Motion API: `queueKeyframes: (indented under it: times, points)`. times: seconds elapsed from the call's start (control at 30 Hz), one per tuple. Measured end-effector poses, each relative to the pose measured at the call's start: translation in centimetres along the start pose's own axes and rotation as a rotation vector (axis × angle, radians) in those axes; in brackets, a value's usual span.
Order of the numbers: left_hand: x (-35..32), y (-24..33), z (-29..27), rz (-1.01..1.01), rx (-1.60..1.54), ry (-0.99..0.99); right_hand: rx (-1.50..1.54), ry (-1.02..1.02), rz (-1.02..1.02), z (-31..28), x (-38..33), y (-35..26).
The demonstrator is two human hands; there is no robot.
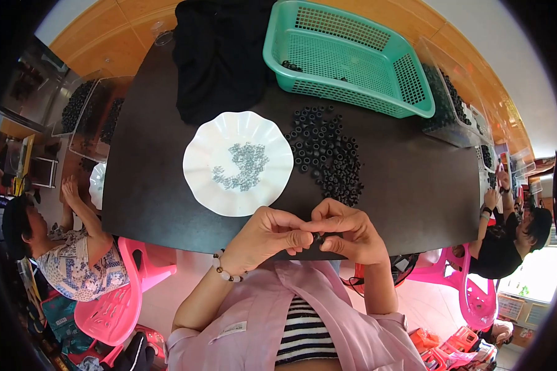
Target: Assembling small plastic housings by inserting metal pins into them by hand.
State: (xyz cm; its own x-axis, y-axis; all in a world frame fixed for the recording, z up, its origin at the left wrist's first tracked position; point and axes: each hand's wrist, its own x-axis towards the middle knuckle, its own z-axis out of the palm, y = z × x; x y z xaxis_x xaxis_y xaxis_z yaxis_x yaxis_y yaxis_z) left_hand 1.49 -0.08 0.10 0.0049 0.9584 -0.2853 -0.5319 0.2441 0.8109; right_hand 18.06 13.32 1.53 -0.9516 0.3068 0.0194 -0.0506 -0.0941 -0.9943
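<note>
My left hand [275,234] and my right hand [351,234] meet over the table's near edge. Between their fingertips sits a small black round part [317,238], partly covered. The right thumb and fingers close around that part; the left thumb and index finger are pinched against its left side, and anything tiny inside that pinch is hidden. Just beyond lies a loose pile of black ring-shaped parts [328,151], with open round mouths on many. To its left, a white wavy-rimmed plate [198,185] carries many tiny clear pieces [246,166].
A green plastic basket [353,93] with a few black parts stands at the far right. Black cloth [220,59] lies far left. Clear bins [455,117] of black parts stand beyond the right edge. Co-workers sit left [74,247] and right [501,241], near pink chairs [114,303].
</note>
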Motion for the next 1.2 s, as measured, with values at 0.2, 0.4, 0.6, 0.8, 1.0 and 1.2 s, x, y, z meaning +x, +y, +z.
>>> queueKeyframes:
  times: [0.2, 0.4, 0.6, 0.8, 1.0, 1.2]
  points:
    - [-0.3, -1.5, 0.1, -0.014, -0.223, 0.060, 0.025, 0.066, -0.064, 0.8, 0.1, 1.2]
    - [-0.7, -1.9, 0.5, -0.026, -0.185, 0.142, 0.107, 0.093, -0.037, 1.6, -0.1, 1.9]
    - [-0.9, -2.2, 0.7, 0.039, -0.173, 0.187, 0.137, 0.178, -0.016, 2.6, -0.2, 2.1]
    - [-1.1, -2.5, 0.6, 0.015, -0.285, 0.198, 0.131, 0.251, -0.038, 3.1, -0.3, 2.3]
    - [-1.1, -2.8, 0.3, -0.023, -0.344, 0.206, 0.063, 0.351, -0.132, 3.6, -0.4, 2.1]
    - [-1.1, -2.7, 0.5, -0.028, -0.345, 0.199, -0.059, 0.372, -0.144, 3.2, -0.8, 2.2]
